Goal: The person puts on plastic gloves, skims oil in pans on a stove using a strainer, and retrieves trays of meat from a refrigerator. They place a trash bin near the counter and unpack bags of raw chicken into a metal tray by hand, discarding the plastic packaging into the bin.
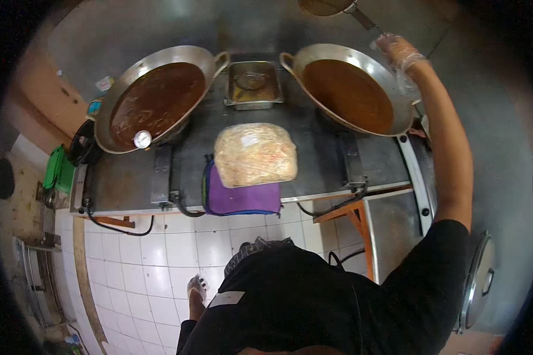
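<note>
My right hand (401, 52), in a clear plastic glove, is closed around the handle of a round strainer (327, 6) at the top edge of the view. The strainer's bowl is partly cut off; its mesh is hard to make out. Below that arm sits a wide metal wok (348, 89) of brown oil. My left hand (197, 287), also gloved, hangs low beside my body over the tiled floor, fingers loosely apart and holding nothing. Nearest in front of me, a plastic-wrapped block of pale food (256, 155) rests on the counter, partly over a purple cloth (243, 198).
A second wok of dark oil (160, 97) stands on the left, with a dial thermometer (142, 139) at its rim. Between the woks is a rectangular steel pan (254, 84). A green cloth or bag (58, 170) hangs far left; a metal lid (478, 281) leans at right.
</note>
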The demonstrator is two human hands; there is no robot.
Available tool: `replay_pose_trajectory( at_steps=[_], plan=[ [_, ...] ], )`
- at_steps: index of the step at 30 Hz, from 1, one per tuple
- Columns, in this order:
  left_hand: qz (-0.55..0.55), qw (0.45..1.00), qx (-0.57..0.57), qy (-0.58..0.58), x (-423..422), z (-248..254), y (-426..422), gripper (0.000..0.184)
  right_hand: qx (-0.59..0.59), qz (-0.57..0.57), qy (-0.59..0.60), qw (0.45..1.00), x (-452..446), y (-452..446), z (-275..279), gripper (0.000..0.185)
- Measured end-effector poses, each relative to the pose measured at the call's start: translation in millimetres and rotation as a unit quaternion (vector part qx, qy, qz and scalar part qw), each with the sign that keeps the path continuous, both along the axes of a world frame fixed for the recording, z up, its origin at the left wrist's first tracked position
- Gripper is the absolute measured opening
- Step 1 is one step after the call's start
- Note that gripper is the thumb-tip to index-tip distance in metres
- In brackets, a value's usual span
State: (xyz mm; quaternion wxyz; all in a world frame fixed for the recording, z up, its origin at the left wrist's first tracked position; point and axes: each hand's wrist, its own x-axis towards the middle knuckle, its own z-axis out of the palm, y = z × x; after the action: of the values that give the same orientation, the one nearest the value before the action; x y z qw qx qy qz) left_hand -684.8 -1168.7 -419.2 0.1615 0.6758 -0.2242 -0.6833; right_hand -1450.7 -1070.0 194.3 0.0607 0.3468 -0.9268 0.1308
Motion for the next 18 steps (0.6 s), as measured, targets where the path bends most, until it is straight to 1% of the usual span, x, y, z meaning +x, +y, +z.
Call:
replay_pose_trajectory(
  at_steps=[1, 2, 4, 5, 8, 9, 10, 12, 13, 14, 15, 16, 17, 18],
  plan=[
    [0.000, 1.000, 0.001, -0.014, -15, 3, 6, 0.017, 0.013, -0.049, 0.066, 0.997, 1, 22, 6, 0.030],
    [0.001, 1.000, -0.007, 0.023, -22, 1, 13, 0.015, 0.076, -0.058, 0.070, 0.993, -5, 41, 11, 0.030],
    [-0.010, 0.999, 0.020, -0.031, -48, -3, 30, 0.016, 0.199, -0.069, 0.074, 0.975, -33, 86, 20, 0.036],
    [-0.014, 0.998, 0.033, -0.060, -59, 0, 41, 0.016, 0.245, -0.061, 0.103, 0.962, -54, 110, 13, 0.034],
    [0.021, 0.996, 0.086, -0.001, -78, 9, 77, 0.019, 0.356, -0.005, 0.199, 0.913, -124, 181, -32, 0.031],
    [0.033, 0.994, 0.103, 0.017, -78, 6, 89, 0.020, 0.388, -0.053, 0.176, 0.903, -104, 191, -35, 0.030],
    [-0.072, 0.995, 0.063, -0.030, -58, -52, 104, 0.029, 0.424, -0.062, 0.150, 0.891, -109, 201, -44, 0.030],
    [-0.133, 0.991, 0.015, -0.026, -48, -91, 124, 0.035, 0.499, -0.062, 0.092, 0.860, -127, 223, -75, 0.029],
    [-0.161, 0.987, -0.009, -0.024, -49, -99, 134, 0.038, 0.476, -0.068, 0.041, 0.876, -119, 227, -82, 0.028],
    [-0.148, 0.986, 0.048, -0.059, -59, -81, 142, 0.044, 0.451, -0.075, -0.009, 0.889, -110, 230, -87, 0.027],
    [-0.142, 0.987, 0.052, -0.061, -71, -61, 147, 0.044, 0.373, -0.098, -0.089, 0.918, -99, 231, -91, 0.024],
    [-0.136, 0.987, 0.057, -0.063, -76, -52, 153, 0.044, 0.290, -0.123, -0.166, 0.935, -87, 230, -94, 0.021],
    [-0.128, 0.988, 0.061, -0.066, -81, -42, 158, 0.044, 0.217, -0.147, -0.254, 0.931, -90, 232, -102, 0.019],
    [-0.104, 0.991, 0.059, -0.055, -88, -28, 161, 0.044, 0.142, -0.170, -0.340, 0.914, -91, 234, -108, 0.017]
  ],
)
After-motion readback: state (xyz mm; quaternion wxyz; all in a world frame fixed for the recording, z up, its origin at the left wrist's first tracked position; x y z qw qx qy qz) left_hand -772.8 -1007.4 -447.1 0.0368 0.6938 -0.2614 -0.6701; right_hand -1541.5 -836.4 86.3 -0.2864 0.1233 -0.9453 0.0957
